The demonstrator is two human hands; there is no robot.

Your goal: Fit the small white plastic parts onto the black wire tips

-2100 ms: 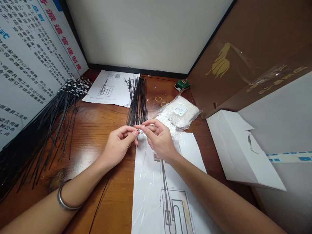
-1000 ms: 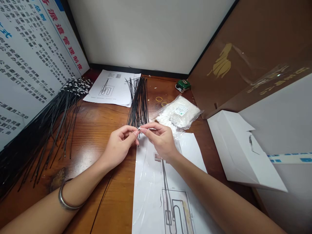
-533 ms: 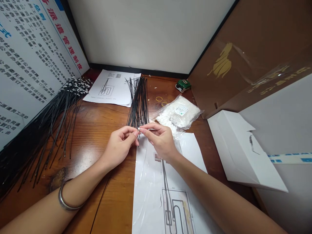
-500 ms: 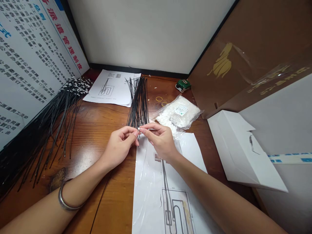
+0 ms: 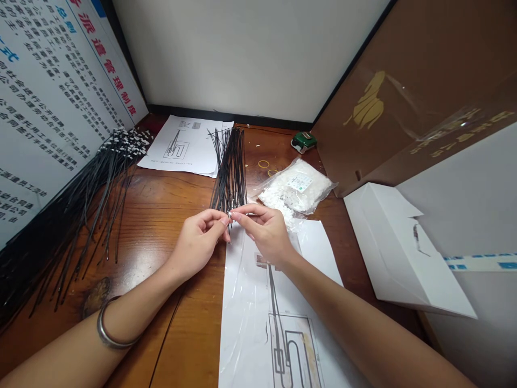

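Observation:
My left hand (image 5: 197, 242) and my right hand (image 5: 264, 231) meet fingertip to fingertip over the wooden table (image 5: 161, 215). Both are pinched together on a small pale piece at the near end of a thin black wire, right in front of a bundle of black wires (image 5: 230, 170) that runs away from me. What exactly sits between the fingertips is too small to name. A clear bag of small white parts (image 5: 297, 191) lies just right of my right hand. A drawing sheet under clear film (image 5: 274, 312) lies below my right wrist.
A large heap of black wires with white tips (image 5: 81, 199) fans along the left poster board. Another drawing sheet (image 5: 186, 145) lies at the back. Yellow rubber bands (image 5: 263, 164) and a green tape measure (image 5: 302, 141) sit behind the bag. A white box (image 5: 399, 253) and brown cardboard (image 5: 404, 91) stand on the right.
The hands stay almost still; since two seconds ago the fingertips have closed a little tighter on the wire end. Nothing else has moved.

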